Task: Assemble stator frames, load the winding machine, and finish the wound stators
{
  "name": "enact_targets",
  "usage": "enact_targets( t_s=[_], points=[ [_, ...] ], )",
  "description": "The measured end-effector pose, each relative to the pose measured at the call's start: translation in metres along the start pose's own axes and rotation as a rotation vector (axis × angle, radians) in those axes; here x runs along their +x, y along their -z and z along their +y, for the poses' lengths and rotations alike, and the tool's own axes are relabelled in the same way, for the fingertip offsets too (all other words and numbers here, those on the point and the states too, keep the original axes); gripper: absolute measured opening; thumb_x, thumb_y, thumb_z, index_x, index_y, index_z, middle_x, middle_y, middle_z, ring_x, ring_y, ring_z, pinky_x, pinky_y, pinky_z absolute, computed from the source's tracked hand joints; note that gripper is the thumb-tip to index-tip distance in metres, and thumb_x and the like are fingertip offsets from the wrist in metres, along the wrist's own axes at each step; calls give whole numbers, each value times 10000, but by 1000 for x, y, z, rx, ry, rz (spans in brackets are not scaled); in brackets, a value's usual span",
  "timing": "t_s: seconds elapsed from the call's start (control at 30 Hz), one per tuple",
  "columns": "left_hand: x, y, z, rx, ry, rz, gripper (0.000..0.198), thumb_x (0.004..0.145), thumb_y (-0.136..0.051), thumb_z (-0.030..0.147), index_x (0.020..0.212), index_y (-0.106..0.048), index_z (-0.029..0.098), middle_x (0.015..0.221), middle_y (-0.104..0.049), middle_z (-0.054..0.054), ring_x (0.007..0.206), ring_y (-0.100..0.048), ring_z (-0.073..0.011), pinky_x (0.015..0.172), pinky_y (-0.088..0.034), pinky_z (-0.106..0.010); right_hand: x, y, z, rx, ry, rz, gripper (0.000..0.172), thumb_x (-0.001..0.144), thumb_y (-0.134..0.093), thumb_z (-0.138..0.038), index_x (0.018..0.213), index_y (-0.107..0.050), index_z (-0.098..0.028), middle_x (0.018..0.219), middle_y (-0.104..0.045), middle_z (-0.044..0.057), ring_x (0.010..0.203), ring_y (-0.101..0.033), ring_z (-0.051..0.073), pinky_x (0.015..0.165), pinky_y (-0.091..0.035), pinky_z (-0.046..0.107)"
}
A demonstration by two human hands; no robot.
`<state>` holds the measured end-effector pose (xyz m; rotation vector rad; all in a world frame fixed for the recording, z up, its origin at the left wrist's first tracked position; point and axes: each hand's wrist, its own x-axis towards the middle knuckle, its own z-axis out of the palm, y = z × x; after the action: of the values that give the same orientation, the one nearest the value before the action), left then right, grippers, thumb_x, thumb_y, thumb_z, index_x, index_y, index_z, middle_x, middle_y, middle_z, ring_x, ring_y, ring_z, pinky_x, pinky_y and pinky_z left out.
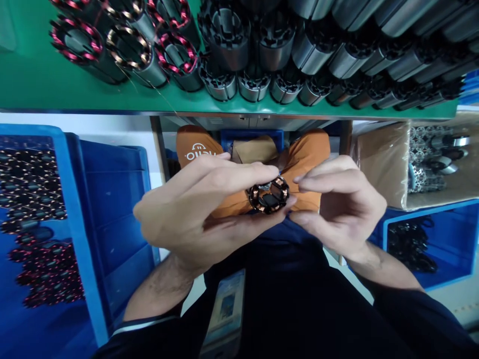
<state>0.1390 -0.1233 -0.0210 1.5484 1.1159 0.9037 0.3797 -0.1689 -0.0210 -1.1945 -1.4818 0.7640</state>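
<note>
A small round motor stator (268,195) with copper windings and black slots is held above my lap. My left hand (209,199) grips it between the thumb and the fingers, with its open end facing up. My right hand (337,202) is just to the right of the stator, its thumb and index finger a little apart and nothing visible between them. Its other fingers are curled. The fingertips lie close to the stator's right edge; whether one touches it is hard to tell.
A green bench (33,85) carries rows of metal cores (286,89) and several wound stators (129,47). On the left, a blue crate (93,239) is beside piled stators (48,269). At right are a cardboard box (385,164) and a blue bin (452,249) with black parts.
</note>
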Motion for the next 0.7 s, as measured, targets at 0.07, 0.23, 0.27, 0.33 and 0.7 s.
enact_targets(
  t_s=[0.07, 0.23, 0.27, 0.33, 0.7],
  points=[
    [-1, 0, -2, 105, -54, 36, 587, 962, -932, 893, 1209, -924, 360, 1095, -917, -42, 1119, -860, -317, 1026, -754, -500, 1, -1, -1, -15, 39, -23, 370, 936, -1102, -326, 1273, -967, -401, 1082, -885, 48, 941, -799, 296, 834, -713, 496],
    [1, -8, -1, 243, -258, 112, 420, 1111, -875, 730, 1338, -860, 377, 1134, -929, -13, 1053, -852, -298, 947, -709, -549, 10, 5, -1, -51, 42, -25, 279, 990, -1055, -276, 1211, -974, -426, 990, -878, 25, 891, -784, 299, 941, -729, 553],
    [3, -10, 0, 238, -299, 110, 379, 1107, -914, 660, 1334, -833, 366, 1160, -922, -13, 1079, -842, -290, 961, -712, -547, 10, 4, -2, -48, 21, -21, 247, 992, -1056, -286, 1183, -975, -421, 985, -879, 31, 893, -788, 304, 947, -733, 560],
    [9, -15, 3, 207, -329, 80, 373, 1076, -972, 586, 1279, -779, 340, 1181, -886, -31, 1152, -825, -282, 1016, -729, -537, 10, 1, -5, -3, -77, 14, 138, 1010, -1053, -335, 1107, -974, -395, 979, -882, 37, 889, -801, 293, 910, -747, 530],
    [1, -24, -17, 388, -379, 142, 225, 1137, -867, 534, 1248, -798, 351, 1254, -834, -74, 1128, -800, -298, 1103, -646, -579, -17, -35, 3, 542, -516, 65, 192, 1011, -1069, -376, 1188, -1014, -425, 1161, -966, -3, 1101, -919, 189, 1018, -770, 313]
  ],
)
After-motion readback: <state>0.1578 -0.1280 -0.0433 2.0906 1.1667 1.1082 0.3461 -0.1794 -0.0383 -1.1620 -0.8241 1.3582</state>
